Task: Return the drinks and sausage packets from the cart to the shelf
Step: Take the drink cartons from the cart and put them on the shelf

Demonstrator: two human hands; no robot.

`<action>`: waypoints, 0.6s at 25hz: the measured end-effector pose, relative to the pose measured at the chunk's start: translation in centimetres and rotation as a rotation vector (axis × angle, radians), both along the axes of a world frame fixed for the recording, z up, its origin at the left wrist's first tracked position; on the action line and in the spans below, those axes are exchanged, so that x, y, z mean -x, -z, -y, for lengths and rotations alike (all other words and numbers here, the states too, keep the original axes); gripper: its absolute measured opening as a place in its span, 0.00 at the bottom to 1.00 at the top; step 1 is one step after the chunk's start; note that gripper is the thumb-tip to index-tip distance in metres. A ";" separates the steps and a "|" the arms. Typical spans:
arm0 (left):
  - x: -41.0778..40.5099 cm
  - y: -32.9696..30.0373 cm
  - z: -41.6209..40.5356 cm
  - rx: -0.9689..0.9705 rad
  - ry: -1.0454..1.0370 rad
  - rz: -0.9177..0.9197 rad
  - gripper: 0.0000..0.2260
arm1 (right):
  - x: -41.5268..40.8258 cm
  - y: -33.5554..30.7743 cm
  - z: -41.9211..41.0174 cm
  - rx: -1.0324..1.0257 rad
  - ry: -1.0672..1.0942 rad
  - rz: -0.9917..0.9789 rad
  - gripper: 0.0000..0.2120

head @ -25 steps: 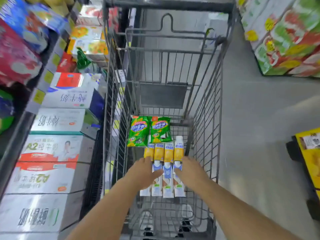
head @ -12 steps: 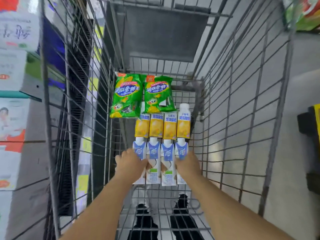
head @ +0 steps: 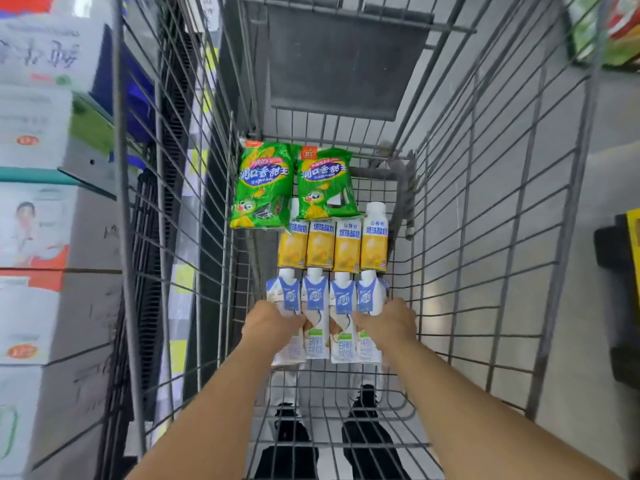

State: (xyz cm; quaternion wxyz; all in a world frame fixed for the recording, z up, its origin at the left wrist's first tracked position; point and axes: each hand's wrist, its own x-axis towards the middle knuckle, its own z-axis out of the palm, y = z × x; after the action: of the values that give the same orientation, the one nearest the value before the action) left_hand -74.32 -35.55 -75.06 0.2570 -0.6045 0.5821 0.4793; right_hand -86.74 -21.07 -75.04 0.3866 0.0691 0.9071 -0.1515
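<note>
On the floor of the wire cart [head: 485,209] lie two green sausage packets [head: 263,188], side by side at the far end. Below them is a row of several yellow drink bottles [head: 332,247], then a row of several white-and-blue drink cartons [head: 327,306]. My left hand [head: 270,327] is closed around the leftmost carton. My right hand [head: 386,323] is closed around the rightmost carton. The two middle cartons lie between my hands.
Stacked white milk boxes [head: 34,220] on the shelf fill the left side, close against the cart wall. Grey aisle floor [head: 606,161] runs on the right, with a black and yellow object [head: 620,258] at the edge. My black shoes [head: 291,438] show under the cart.
The camera has dropped closer into the cart. Both hands have slid down from the bottles' lower ends onto the outer cartons and closed on them.
</note>
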 end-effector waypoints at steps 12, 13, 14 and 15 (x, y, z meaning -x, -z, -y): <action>-0.2 -25.0 5.5 0.064 -0.074 -0.333 0.21 | 2.7 -25.5 4.8 0.437 -0.125 -0.015 0.15; -0.3 -28.6 6.5 0.102 -0.063 -0.385 0.22 | 3.1 -29.3 5.6 0.464 -0.149 -0.045 0.15; -0.4 -32.1 7.4 0.135 -0.077 -0.430 0.21 | 3.4 -32.9 6.3 0.517 -0.174 -0.080 0.15; -0.8 -36.2 8.2 0.194 -0.100 -0.494 0.19 | 3.5 -36.6 7.2 0.577 -0.195 -0.108 0.14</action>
State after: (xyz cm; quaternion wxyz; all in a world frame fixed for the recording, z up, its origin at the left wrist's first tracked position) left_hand -73.52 -43.80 -38.81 0.0242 -0.5189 0.6397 0.5665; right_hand -90.24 -28.29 -38.44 0.3542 -0.1391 0.8481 -0.3686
